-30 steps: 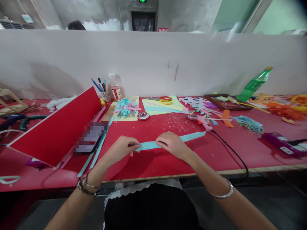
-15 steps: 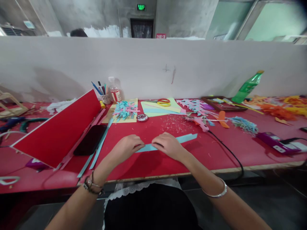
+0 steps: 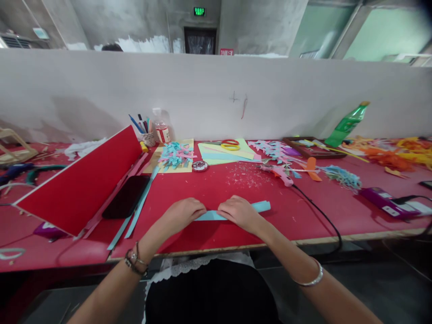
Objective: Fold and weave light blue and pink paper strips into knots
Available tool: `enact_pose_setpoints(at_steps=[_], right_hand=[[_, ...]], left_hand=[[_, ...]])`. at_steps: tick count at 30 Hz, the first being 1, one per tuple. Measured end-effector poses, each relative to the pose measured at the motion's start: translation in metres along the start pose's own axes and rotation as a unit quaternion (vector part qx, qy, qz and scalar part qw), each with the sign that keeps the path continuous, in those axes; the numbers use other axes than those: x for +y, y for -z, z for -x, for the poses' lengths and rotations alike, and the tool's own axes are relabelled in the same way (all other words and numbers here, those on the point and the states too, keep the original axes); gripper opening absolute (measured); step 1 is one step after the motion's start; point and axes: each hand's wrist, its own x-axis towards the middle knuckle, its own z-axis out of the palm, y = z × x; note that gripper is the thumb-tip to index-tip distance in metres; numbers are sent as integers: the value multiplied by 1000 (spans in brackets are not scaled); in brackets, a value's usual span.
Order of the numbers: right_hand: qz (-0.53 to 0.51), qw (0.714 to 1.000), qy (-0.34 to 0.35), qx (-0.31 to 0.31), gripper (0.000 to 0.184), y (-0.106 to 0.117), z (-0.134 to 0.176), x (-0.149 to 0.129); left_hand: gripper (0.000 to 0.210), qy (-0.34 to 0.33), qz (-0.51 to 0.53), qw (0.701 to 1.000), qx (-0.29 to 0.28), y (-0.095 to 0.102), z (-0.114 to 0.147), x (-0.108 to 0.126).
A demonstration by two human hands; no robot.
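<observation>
A light blue paper strip (image 3: 212,215) lies low over the red tabletop in front of me, its right end (image 3: 261,206) sticking out past my right hand. My left hand (image 3: 185,213) pinches the strip near its left end, fingers pressed together. A short way along, my right hand (image 3: 239,211) grips it with thumb and curled fingers. The strip's stretch between the two hands shows; the parts under the fingers are hidden.
Behind the strip are a pink glue gun (image 3: 281,173) with a black cord, scissors (image 3: 230,144) on paper sheets, and a round tin (image 3: 200,166). To the left lie a phone (image 3: 126,197) and a propped red board (image 3: 84,184). A green bottle (image 3: 349,123) leans at right.
Both hands have moved slightly toward me with the strip. Its right end has shifted left and down, and my fingers still hold it.
</observation>
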Motion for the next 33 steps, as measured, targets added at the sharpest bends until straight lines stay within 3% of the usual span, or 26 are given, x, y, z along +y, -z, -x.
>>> enact_pose_setpoints(at_steps=[5, 12, 16, 23, 29, 33], right_hand=[[-7, 1000, 0, 13, 29, 4, -5, -5], [-66, 997, -23, -14, 29, 0, 13, 8], [-46, 998, -26, -46, 32, -6, 20, 14], [22, 997, -35, -61, 35, -8, 15, 18], [2, 998, -24, -63, 35, -8, 14, 24], [-39, 997, -24, -57, 33, -6, 21, 34]], left_hand=[[26, -35, -90, 995, 17, -7, -9, 9], [26, -52, -151, 987, 10, -13, -1, 0], [24, -41, -148, 988, -16, -20, 2, -2], [17, -77, -232, 969, 18, -27, 2, -6], [19, -79, -194, 978, -10, -29, 3, -9], [32, -75, -177, 981, -33, -25, 4, -8]])
